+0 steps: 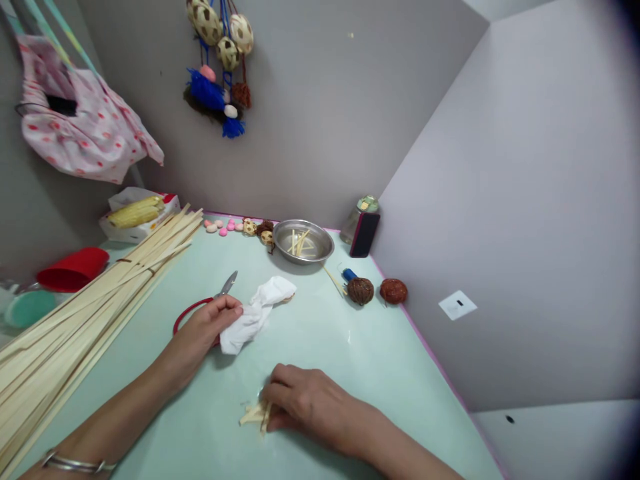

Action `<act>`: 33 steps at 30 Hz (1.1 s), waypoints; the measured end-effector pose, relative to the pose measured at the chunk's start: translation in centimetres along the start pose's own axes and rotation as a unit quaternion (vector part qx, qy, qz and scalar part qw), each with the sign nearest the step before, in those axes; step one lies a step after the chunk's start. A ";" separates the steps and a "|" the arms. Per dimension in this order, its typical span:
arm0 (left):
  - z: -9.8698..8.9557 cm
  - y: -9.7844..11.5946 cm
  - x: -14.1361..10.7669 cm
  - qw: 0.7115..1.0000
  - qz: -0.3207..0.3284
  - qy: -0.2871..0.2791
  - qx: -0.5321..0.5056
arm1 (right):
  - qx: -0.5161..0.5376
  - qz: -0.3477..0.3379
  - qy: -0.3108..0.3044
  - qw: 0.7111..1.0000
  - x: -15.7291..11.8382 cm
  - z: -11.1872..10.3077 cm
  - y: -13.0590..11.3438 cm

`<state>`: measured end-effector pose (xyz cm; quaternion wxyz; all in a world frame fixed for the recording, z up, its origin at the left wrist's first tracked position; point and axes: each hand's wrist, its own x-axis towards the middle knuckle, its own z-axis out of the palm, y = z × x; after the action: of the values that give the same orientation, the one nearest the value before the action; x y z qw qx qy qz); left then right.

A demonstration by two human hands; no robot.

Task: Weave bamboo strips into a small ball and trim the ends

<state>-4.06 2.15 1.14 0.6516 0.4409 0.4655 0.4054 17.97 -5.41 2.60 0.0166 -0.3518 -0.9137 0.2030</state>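
Observation:
My left hand (213,320) pinches the near end of a crumpled white tissue (257,313), which trails away across the pale green table. Partly beneath that hand lies a pair of scissors (229,283) with red handles, blades pointing away from me. Lower down, my right hand (307,400) is closed over a small bunch of short pale bamboo-like strips (255,415) at the table surface. The strip ends poke out to the left of its curled fingers; the rest is hidden under the hand.
Long pale strips (100,320) lie along the left. Toward the back stand a metal bowl (303,257) holding short strips, a phone (365,235) against a jar (350,223), and two yarn balls (360,291). Woven balls (205,23) with tassels hang on the wall.

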 end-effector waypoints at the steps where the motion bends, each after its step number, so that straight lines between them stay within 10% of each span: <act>1: 0.0 0.0 0.0 1.000 0.000 0.000 0.002 | -0.019 -0.010 0.000 1.000 0.1 0.0 0.0; 11: 0.1 -0.3 0.0 1.000 0.001 -0.004 0.007 | -0.247 -0.031 -0.009 0.969 1.4 1.2 -2.6; 17: -0.3 -0.2 -0.1 1.000 -0.002 -0.001 0.003 | 0.046 0.069 0.027 0.996 1.3 0.6 0.2; 25: -0.3 0.1 -0.1 1.000 -0.009 0.012 -0.004 | 0.572 0.180 0.052 0.799 -2.1 1.0 2.2; 33: -0.3 0.2 -0.1 1.000 -0.021 0.014 0.003 | 0.683 0.231 -0.006 0.693 -14.4 4.9 2.1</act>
<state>-4.35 2.13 1.30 0.6519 0.4272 0.4851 0.3964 29.31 -15.14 -1.06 0.1996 -0.4424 -0.4133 0.7704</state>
